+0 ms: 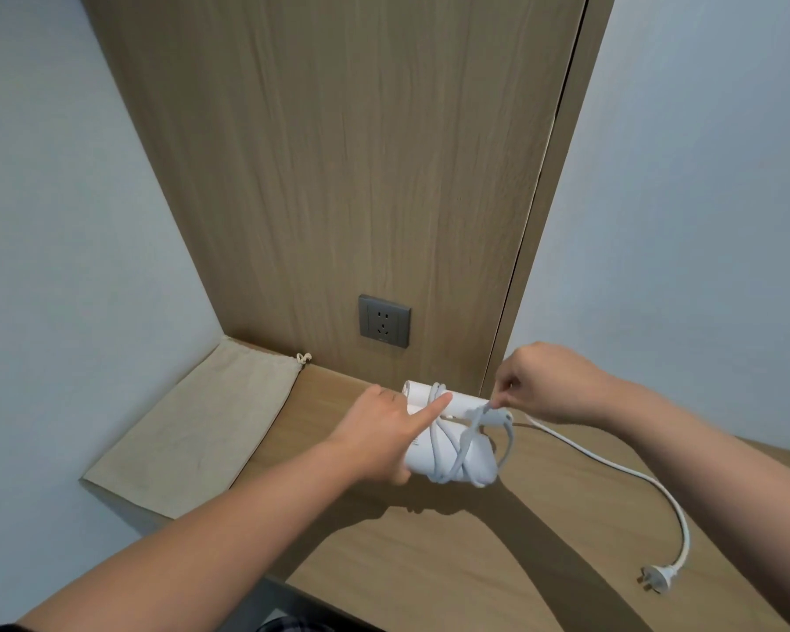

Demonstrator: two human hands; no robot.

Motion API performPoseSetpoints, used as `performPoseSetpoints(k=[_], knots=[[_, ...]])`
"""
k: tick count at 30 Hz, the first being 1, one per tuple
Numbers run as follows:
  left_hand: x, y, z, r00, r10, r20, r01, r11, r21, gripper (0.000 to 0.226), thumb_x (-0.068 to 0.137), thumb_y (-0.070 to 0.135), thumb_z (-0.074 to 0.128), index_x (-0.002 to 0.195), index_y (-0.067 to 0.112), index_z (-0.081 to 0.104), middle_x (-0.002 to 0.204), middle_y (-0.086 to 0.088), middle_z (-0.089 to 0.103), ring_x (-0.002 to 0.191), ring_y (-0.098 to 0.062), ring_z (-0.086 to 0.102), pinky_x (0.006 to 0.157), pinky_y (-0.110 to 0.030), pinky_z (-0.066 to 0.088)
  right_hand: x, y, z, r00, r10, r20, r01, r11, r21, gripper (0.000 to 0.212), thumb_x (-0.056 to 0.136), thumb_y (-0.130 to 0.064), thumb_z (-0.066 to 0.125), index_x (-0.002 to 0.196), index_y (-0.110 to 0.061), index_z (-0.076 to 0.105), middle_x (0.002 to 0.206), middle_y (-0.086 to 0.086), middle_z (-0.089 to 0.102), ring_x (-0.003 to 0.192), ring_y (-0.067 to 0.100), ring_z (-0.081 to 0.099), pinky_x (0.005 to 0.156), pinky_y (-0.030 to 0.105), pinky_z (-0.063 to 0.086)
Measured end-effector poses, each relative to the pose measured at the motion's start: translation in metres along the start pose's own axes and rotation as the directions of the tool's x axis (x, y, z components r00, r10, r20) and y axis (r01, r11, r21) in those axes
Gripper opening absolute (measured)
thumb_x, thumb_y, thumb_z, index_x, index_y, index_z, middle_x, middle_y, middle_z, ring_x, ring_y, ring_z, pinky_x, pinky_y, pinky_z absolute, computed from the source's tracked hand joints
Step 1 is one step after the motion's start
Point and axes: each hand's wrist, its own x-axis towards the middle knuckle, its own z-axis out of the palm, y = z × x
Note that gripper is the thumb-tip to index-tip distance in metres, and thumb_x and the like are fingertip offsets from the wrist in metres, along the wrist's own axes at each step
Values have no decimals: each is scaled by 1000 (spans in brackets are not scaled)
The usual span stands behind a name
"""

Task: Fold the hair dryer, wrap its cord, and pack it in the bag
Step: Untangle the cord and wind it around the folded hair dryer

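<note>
Reaching in from the bottom edge, two bare forearms stretch out over a wooden desk (429, 563). Nearest on the right lies the white plug (656, 580), flat on the wood and well apart from both hands. From it the loose end of the cord (621, 469) curves up and leftward across the desk toward the right hand.

Further in, at the middle of the desk, sits the white hair dryer (420, 460), folded into a compact bundle with several grey-white loops of cord crossing its body. The left hand (379, 431) grips the dryer's left end. Its index finger is stretched straight out over the top, pressing on the loops, and the thumb is tucked along the near side. The right hand (543, 380) hovers just beyond the dryer's right end, fingers curled in, pinching the cord where it leaves the bundle — one slack loop hangs off that end.

Beyond the left hand, in the desk's far left corner, the beige cloth bag (201, 412) lies flat, its knotted drawstring (303, 358) at the back edge by the wall. The dryer is outside it, a little to its right.

Behind the dryer a grey wall socket (384, 320) is set into a tall wood panel (338, 152), with pale walls on either side.
</note>
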Motion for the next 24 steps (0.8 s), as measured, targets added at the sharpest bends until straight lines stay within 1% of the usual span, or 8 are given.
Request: performPoseSetpoints(k=[2,4,7,9,11,14,18,24], knots=[[-2,0,1,998,53,-30,-53,998,-18,99,72,39,62,151,23,5,92,-10,62,79,-31,57,70,-34,34,7,4,3,994,6,-109,-12,999,-50,45,75,-52,69,70,-7,65,65,4,61,65,23,53,54,29,38],[-6,-1,0,995,87,-43,-88,996,-33,101,63,41,68,148,20,17,78,-7,61,67,-29,56,64,-31,36,11,7,4,990,11,-138,-12,1000,-11,49,69,-53,72,60,-8,57,55,3,50,57,21,44,50,27,31],[-10,-3,-2,993,100,-69,-102,994,-31,102,55,44,72,145,15,32,70,-3,58,58,-24,53,59,-28,32,15,14,-3,1000,-9,2,9,965,264,24,79,-32,73,63,-15,65,63,2,61,61,13,52,60,28,42],[-13,-4,-4,992,107,-66,-108,994,-12,105,55,47,71,146,14,31,69,-2,56,57,-23,51,60,-28,27,17,17,-6,996,-36,82,1,921,390,14,86,-14,65,74,-16,71,75,1,68,72,11,58,72,26,47],[-15,-3,-7,994,91,-60,-91,996,10,110,54,51,70,148,14,26,69,-2,56,57,-21,51,62,-28,23,21,20,-4,997,-25,78,-11,906,423,14,88,-8,61,81,-10,73,83,3,70,79,13,61,75,23,47],[-16,-3,-12,994,81,-71,-81,997,-5,111,55,52,68,150,18,22,68,0,56,56,-20,51,60,-27,24,30,16,3,1000,23,-10,-15,876,482,17,87,-9,62,74,-16,70,76,-2,68,74,10,60,69,21,44],[-14,-4,-15,990,102,-94,-106,994,-36,107,59,53,68,149,26,18,70,0,58,57,-19,52,59,-25,26,39,4,14,993,68,-101,-7,858,513,15,89,-13,61,78,-14,71,73,0,65,67,10,54,60,18,40],[-16,-4,-18,980,129,-151,-135,990,-27,99,58,56,70,145,27,33,70,2,56,58,-17,52,61,-24,26,41,2,19,990,89,-114,-19,860,509,15,90,-15,60,80,-13,71,75,2,66,69,14,55,60,20,42]])
